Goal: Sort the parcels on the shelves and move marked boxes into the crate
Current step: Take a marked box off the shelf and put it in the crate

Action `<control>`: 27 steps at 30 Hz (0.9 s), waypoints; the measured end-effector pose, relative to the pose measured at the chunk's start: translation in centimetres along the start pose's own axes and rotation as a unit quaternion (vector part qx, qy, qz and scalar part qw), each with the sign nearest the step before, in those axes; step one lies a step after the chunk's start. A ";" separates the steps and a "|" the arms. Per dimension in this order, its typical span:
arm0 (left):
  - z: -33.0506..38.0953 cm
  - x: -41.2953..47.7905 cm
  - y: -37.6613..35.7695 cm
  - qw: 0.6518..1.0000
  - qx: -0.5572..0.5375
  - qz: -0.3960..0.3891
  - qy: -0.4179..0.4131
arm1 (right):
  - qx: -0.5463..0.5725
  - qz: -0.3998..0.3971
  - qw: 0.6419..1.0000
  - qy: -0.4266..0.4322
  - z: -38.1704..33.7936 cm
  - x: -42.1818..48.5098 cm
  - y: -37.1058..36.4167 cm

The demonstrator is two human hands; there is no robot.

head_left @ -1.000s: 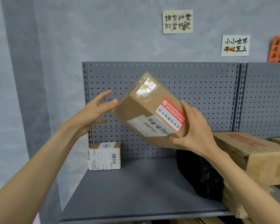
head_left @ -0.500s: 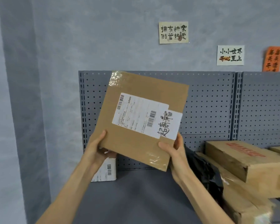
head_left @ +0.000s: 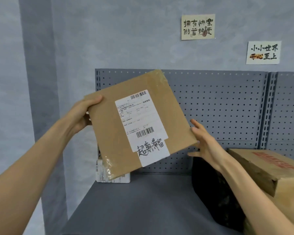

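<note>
Checking step: the person is holding the brown box (head_left: 109, 138) tilted in the air above the shelf (head_left: 142, 200), face toward the camera. The left hand (head_left: 82, 114) is gripping its upper-left corner with the thumb on the face, and the right hand (head_left: 203, 143) is steadying the lower-right edge with straight fingers. The white label (head_left: 139, 119) is carrying black handwriting, likely the mark. Next move calls for the crate, which is not showing.

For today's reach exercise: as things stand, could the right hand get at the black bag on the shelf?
Probably yes. The right hand is open beside the box, holding nothing, and is just above the black bag with nothing between them.
</note>
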State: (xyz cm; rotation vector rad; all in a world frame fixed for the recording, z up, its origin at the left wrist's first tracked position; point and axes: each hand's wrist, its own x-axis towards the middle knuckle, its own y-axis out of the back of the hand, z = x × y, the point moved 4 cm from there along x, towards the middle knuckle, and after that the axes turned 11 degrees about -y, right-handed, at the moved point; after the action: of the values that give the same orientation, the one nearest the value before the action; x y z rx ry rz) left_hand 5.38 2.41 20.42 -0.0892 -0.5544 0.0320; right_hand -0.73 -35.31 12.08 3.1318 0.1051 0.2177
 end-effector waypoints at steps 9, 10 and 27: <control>0.3 -1.1 -1.8 0.998 -0.004 -0.014 -0.054 | 0.000 0.046 0.995 0.091 2.5 0.2 -4.0; 0.0 -1.9 -2.0 0.998 0.009 -0.033 -0.057 | 0.017 0.055 0.993 0.099 2.4 0.2 -4.0; -5.8 -9.9 -5.2 0.983 -0.181 -0.014 -0.014 | 0.029 0.038 0.991 0.129 0.7 -3.3 -2.6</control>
State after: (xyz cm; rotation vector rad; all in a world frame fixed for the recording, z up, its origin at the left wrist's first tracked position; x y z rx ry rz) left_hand 0.08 -3.73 10.78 -0.4369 -0.5844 -0.0952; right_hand -4.04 -32.92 10.91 3.1494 -0.0093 0.6306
